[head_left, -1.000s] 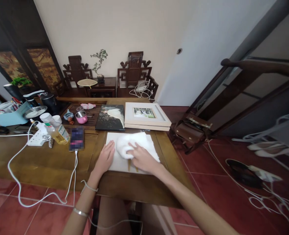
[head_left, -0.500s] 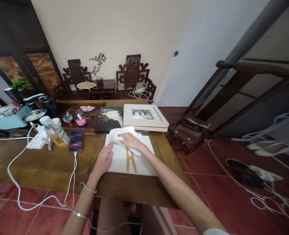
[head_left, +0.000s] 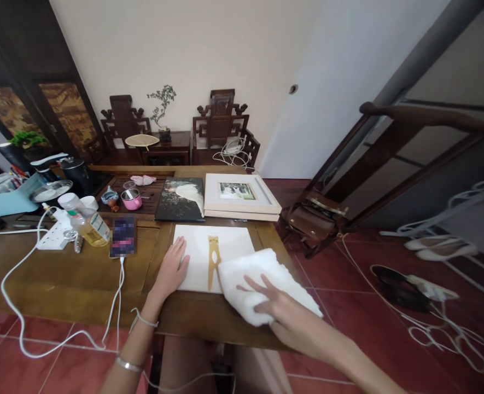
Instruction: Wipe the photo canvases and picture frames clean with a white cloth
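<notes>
My left hand lies flat with fingers stretched over the left edge of a white rectangular panel. On the panel is a long tan-yellow animal figure with small ears and a split lower end. My right hand grips a white towel, its fingers bent into the cloth and partly sunk in it. The towel covers the panel's lower right corner and spreads over the table's right front edge.
Behind the panel lie a dark photo board and stacked white picture frames. To the left are a phone on a white cable, an oil-coloured bottle, a power strip and a pink cup. A brown bag rests at right.
My right hand has moved the towel from the panel's upper part toward me and right, uncovering the figure's head. My left hand stays on the panel's left edge.
</notes>
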`<state>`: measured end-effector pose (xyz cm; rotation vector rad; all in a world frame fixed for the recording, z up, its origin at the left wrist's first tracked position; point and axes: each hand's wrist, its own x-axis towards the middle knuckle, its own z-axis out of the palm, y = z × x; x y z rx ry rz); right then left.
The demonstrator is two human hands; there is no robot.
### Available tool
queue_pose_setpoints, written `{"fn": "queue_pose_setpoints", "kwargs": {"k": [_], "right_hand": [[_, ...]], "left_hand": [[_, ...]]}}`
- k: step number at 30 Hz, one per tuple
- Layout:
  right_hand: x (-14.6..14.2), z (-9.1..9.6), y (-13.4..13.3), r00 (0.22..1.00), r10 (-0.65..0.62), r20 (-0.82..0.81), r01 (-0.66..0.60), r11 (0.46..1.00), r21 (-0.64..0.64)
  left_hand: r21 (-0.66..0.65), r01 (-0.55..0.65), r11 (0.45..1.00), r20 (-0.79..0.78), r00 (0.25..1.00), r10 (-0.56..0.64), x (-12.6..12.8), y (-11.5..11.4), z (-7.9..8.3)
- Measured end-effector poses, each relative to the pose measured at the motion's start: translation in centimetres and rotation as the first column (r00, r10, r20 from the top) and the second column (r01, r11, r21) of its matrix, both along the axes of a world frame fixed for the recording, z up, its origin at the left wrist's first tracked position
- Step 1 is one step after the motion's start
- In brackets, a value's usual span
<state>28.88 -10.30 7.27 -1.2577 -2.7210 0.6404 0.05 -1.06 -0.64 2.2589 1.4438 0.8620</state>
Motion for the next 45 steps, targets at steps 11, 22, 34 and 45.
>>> {"fn": "queue_pose_setpoints", "kwargs": {"k": [11, 22, 34, 45], "right_hand": [[0.1, -2.2, 10.6, 0.99, -0.14, 0.013, 0.134, 0.972, 0.195], [-0.3, -0.5, 3.5, 0.994, -0.111, -0.001, 0.111, 0.99, 0.09], [0.1, -0.3, 6.8, 0.993, -0.112, -0.039, 0.109, 0.992, -0.06], [-0.8, 0.2, 9.5, 0.983, -0.159, 0.092, 0.158, 0.987, 0.026]], "left_hand": [[0.003, 0.003, 1.0, -0.097, 0.995, -0.002, -0.2, 0.1, -0.2], [0.027, -0.008, 1.0, -0.121, 0.993, 0.011, -0.1, 0.0, -0.1], [0.023, 0.0, 1.0, -0.099, 0.995, 0.002, -0.2, 0.0, 0.0], [0.018, -0.001, 1.0, -0.11, 0.994, 0.003, -0.5, 0.2, -0.3]]}}
